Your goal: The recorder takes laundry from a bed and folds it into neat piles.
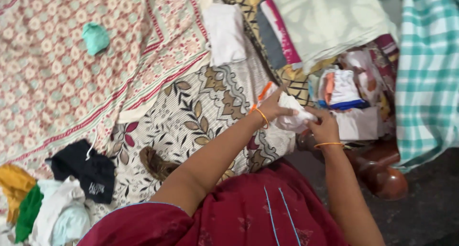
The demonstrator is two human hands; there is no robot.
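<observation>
at bed edge | left hand (273, 107) and right hand (324, 127) are both closing fingers around a white cloth (294, 113), gripping it over the mattress side | keeping edges lined up and pulled flat is looking wise | no box or basket is showing; folded clothes (340, 90) are lying loose just beyond, black garment (86, 172) well apart
</observation>
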